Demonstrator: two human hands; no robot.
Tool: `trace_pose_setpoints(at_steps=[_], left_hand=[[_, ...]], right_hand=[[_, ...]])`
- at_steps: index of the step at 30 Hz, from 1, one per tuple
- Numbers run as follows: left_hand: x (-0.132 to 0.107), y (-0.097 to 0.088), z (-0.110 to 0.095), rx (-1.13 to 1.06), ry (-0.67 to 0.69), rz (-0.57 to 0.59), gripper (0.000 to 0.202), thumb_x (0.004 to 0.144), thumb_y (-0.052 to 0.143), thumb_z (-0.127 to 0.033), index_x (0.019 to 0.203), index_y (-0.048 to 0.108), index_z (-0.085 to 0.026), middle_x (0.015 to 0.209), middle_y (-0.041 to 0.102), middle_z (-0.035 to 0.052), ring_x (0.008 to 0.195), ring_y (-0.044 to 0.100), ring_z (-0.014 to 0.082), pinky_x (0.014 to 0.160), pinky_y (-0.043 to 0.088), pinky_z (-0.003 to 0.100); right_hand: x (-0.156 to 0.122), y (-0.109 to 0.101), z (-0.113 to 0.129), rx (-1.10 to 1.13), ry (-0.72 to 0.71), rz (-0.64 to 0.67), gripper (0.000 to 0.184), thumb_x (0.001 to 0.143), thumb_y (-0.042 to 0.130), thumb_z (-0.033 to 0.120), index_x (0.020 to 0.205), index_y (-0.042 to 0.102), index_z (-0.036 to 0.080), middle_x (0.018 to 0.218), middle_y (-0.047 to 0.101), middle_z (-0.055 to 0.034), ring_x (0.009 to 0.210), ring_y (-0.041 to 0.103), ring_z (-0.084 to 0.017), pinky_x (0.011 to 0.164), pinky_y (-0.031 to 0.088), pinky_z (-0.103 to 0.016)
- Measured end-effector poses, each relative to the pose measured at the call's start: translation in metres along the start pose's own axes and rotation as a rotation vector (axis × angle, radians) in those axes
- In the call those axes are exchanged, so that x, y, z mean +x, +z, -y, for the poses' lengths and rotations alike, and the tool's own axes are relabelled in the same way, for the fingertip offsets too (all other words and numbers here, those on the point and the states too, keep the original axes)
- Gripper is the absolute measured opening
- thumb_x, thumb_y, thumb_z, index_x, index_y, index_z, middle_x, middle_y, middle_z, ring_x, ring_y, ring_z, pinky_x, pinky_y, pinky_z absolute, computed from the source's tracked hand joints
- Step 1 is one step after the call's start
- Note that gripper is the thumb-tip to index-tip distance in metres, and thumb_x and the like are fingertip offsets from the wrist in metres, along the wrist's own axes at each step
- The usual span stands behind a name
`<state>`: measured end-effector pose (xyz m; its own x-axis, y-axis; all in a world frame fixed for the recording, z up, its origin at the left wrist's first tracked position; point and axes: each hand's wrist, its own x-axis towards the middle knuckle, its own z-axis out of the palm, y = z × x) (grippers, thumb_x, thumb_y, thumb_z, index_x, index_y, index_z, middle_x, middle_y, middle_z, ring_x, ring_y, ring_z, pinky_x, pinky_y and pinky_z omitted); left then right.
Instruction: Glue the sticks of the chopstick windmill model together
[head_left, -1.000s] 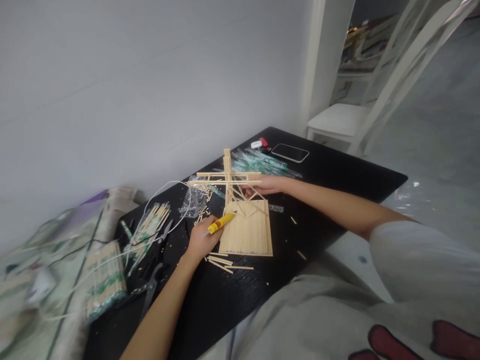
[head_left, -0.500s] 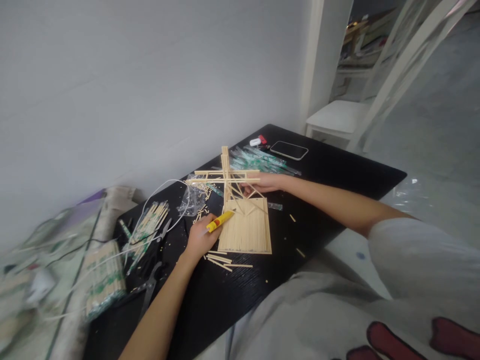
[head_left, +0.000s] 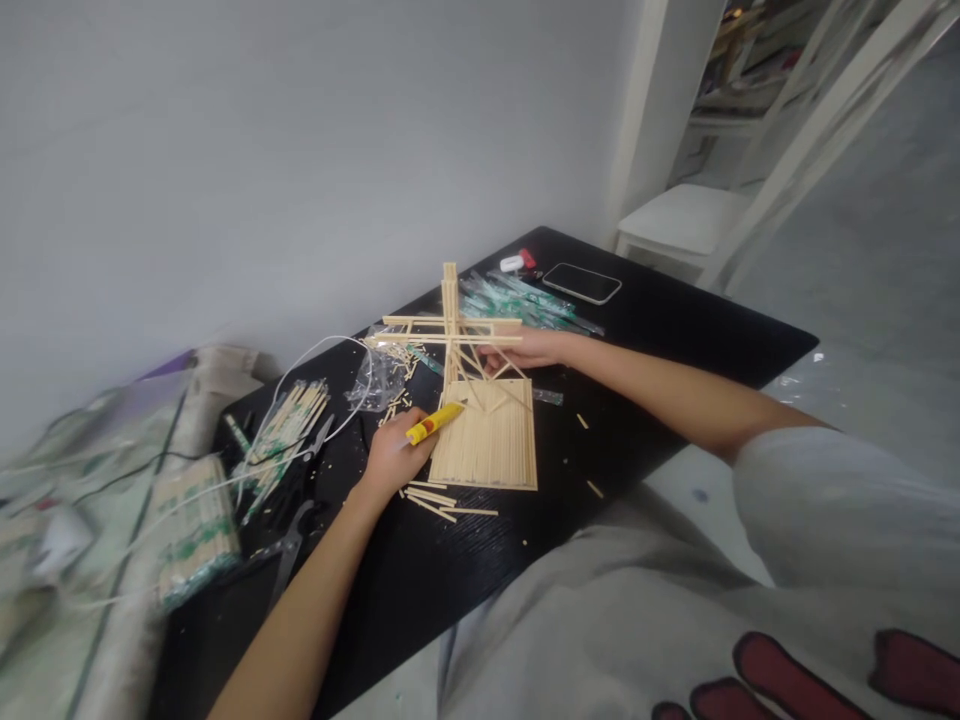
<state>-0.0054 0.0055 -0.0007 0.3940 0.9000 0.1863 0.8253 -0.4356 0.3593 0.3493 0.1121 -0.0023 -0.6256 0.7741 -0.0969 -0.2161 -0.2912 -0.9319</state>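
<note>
A model made of thin wooden sticks stands on the black table (head_left: 660,340): a flat square stick base (head_left: 491,445) with an upright cross-shaped stick frame (head_left: 450,335) rising from its far edge. My left hand (head_left: 390,460) is closed round a yellow glue tube (head_left: 433,422), whose tip points at the base's near-left corner. My right hand (head_left: 525,350) reaches in from the right and grips the stick frame low down, just behind the base. A few loose sticks (head_left: 442,500) lie beside my left hand.
Bundles of wrapped sticks (head_left: 289,435) and a white cable (head_left: 322,375) lie to the left, with scissors (head_left: 289,550) near the table's front. Green wrappers (head_left: 525,305), a phone (head_left: 581,282) and a small red-and-white object (head_left: 517,262) sit at the far end. A white chair (head_left: 690,220) stands beyond.
Both hands keep their grips and hardly move on the model. The camera has tilted a little, so everything sits slightly higher in view.
</note>
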Motion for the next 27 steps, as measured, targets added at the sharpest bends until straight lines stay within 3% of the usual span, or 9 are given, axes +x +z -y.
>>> trace_pose_setpoints(at_steps=[7, 12, 19, 27], left_hand=[[0.001, 0.001, -0.001, 0.02, 0.039, -0.014, 0.016, 0.098, 0.071, -0.043, 0.093, 0.07, -0.028, 0.087, 0.083, 0.0061, 0.086, 0.082, 0.0277, 0.079, 0.058, 0.036], [0.001, 0.0, -0.005, 0.047, 0.041, -0.006, 0.016, 0.098, 0.072, -0.044, 0.095, 0.072, -0.027, 0.088, 0.083, 0.006, 0.086, 0.08, 0.0265, 0.078, 0.057, 0.036], [0.001, 0.007, -0.005, 0.036, 0.057, -0.018, 0.025, 0.103, 0.07, -0.051, 0.098, 0.075, -0.026, 0.086, 0.078, 0.0056, 0.082, 0.075, 0.0251, 0.077, 0.054, 0.037], [0.002, 0.004, -0.014, 0.041, 0.048, 0.048, 0.021, 0.105, 0.066, -0.044, 0.104, 0.076, -0.026, 0.095, 0.081, 0.0066, 0.088, 0.076, 0.0254, 0.078, 0.053, 0.037]], right_hand=[[-0.004, 0.006, 0.004, 0.003, 0.044, -0.057, 0.028, 0.125, 0.078, 0.016, 0.097, 0.074, 0.017, 0.073, 0.073, -0.0025, 0.074, 0.077, -0.016, 0.079, 0.072, -0.025], [-0.006, 0.007, 0.006, -0.016, 0.079, -0.101, 0.02, 0.125, 0.078, 0.017, 0.106, 0.074, 0.018, 0.074, 0.073, -0.0006, 0.075, 0.079, -0.018, 0.094, 0.077, -0.033], [-0.012, 0.01, 0.014, -0.075, 0.158, -0.201, 0.02, 0.124, 0.073, 0.009, 0.108, 0.074, 0.021, 0.082, 0.076, -0.0016, 0.08, 0.079, -0.018, 0.092, 0.074, -0.032], [-0.022, 0.029, 0.024, -0.146, 0.17, -0.308, 0.019, 0.121, 0.076, 0.011, 0.106, 0.076, 0.023, 0.074, 0.064, 0.0029, 0.073, 0.074, -0.018, 0.102, 0.073, -0.04]])
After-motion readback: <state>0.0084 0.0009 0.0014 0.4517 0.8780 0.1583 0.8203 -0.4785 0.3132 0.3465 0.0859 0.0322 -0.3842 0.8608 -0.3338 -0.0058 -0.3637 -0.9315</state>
